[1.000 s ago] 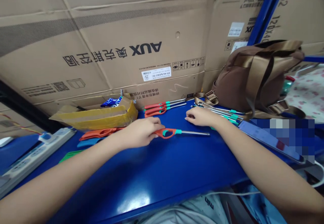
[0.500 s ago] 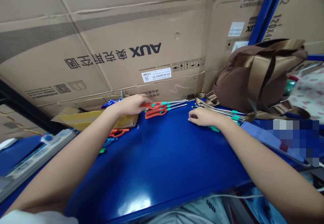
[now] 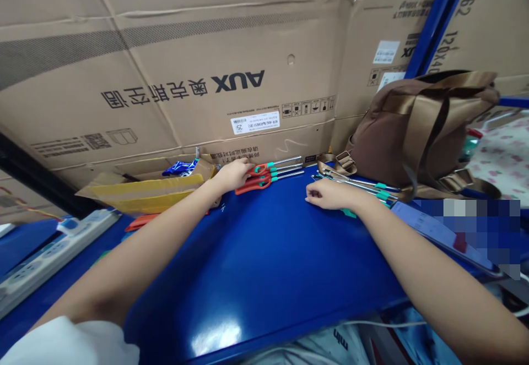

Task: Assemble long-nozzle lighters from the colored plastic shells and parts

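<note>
Three orange long-nosed lighters (image 3: 253, 185) with green triggers lie side by side at the back of the blue table, metal barrels pointing right. My left hand (image 3: 235, 175) is closed on the farthest orange lighter (image 3: 261, 169), its fingers over the handle end. Across a short gap, my right hand (image 3: 325, 193) is curled on the table with its thumb towards the fingers. What it may hold is hidden. Against that hand lies a bundle of metal-barrelled lighters (image 3: 363, 184) with green collars, and a green piece (image 3: 349, 213) pokes out under the wrist.
A yellow-taped carton (image 3: 144, 197) sits at the left, with an orange handle (image 3: 142, 222) before it. A white power strip (image 3: 61, 257) is farther left. At the right are a brown backpack (image 3: 397, 128) and a phone (image 3: 442, 235). Big cardboard boxes (image 3: 185, 40) form the back wall.
My left hand has moved slightly right and forward along the orange lighters, and the far one now angles more upward. My left forearm now covers more of the coloured handles. My right hand has stayed put.
</note>
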The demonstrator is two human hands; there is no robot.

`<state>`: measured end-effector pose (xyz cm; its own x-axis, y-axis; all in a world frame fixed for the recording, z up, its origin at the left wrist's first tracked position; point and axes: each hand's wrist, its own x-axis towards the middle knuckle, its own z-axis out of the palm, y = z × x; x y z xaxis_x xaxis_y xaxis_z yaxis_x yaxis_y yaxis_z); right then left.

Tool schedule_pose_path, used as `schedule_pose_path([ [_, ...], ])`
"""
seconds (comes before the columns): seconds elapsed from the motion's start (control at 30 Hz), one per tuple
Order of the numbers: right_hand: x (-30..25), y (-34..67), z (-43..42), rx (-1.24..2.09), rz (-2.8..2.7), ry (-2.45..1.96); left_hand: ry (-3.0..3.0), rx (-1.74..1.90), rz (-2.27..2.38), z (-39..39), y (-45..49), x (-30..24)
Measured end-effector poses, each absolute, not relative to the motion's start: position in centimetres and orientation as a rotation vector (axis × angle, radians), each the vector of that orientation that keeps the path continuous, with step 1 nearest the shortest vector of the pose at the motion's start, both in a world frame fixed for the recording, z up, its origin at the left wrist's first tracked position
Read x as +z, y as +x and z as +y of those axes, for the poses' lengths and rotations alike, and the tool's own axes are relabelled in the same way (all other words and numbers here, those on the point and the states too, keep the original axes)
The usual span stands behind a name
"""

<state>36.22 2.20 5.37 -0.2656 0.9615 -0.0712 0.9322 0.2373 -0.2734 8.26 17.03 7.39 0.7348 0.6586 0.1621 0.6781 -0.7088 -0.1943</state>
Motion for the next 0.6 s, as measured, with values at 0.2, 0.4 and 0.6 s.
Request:
schedule_pose_path([
  [0.2, 5.42, 36.31, 2.14, 0.421, -2.381, -1.846, -2.726, -0.146, -1.042, 17.48, 8.43, 6.75],
  [0.4, 5.46, 36.21, 2.13, 0.42, -2.385, -1.851, -2.717, -0.181, -1.065, 17.44, 8.58, 6.91],
  [0.6, 5.47, 36.15, 2.1, 0.425, -2.385, -1.844, -2.623, -0.206, -1.17, 17.23, 8.96, 6.43],
])
